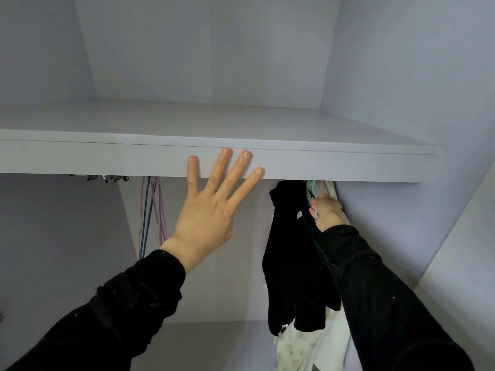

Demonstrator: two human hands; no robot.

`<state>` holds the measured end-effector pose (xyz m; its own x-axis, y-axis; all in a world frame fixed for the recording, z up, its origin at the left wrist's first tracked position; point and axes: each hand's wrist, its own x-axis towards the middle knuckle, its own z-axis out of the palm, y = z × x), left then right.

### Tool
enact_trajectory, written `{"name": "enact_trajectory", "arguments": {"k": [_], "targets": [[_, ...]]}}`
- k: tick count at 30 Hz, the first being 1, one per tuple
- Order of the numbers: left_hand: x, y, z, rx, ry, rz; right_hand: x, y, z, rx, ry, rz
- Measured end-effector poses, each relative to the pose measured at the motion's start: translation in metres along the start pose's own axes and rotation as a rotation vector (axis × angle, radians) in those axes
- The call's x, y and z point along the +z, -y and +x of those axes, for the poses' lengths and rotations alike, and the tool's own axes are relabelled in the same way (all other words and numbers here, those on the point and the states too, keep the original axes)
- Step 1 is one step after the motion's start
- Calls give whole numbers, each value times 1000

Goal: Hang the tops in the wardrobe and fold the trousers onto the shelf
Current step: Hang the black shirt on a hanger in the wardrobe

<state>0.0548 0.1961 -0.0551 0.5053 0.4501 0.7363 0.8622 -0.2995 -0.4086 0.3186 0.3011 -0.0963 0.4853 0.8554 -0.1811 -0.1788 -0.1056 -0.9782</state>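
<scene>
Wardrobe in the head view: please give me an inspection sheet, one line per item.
Surface: shelf carries nothing in view.
Job's things: black top and pale garments hang at the right.
Clutter: spare hangers hang at the left.
Grippers: left hand spread open before the shelf edge; right hand grips a light blue hanger.
Cables: nothing seen.
Surroundings: lilac wardrobe walls.

Soft, cool light washed in from the front, and the shelf top glowed pale. Beneath it things dimmed, the recess greying off. No glare. Wide-angle bend curved the shelf edge, and the black sleeves lost all detail.
</scene>
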Motion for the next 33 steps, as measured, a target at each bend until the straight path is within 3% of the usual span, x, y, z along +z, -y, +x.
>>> {"name": "enact_trajectory", "arguments": {"k": [3,9,14,17,23,28,33], "targets": [[-4,-1,1,-15,42,-4,-3,0,-10,-34,-74,-130],[-18,-30,-16,-146,131,-188,-41,-12,-71,-123,54,-211],[-30,-78,-57,-248,368,-581,-91,-35,-146,-156,112,-323],[-43,-114,-84,-243,537,-827,-132,-65,-207,-78,107,-345],[-76,-202,-147,-6,647,-1197,-224,-127,-333,40,-56,-351],[-122,-253,-199,277,747,-1319,-269,-176,-440,143,-223,-297],[-190,-316,-248,564,819,-1439,-328,-214,-567,241,-510,-247]]}}
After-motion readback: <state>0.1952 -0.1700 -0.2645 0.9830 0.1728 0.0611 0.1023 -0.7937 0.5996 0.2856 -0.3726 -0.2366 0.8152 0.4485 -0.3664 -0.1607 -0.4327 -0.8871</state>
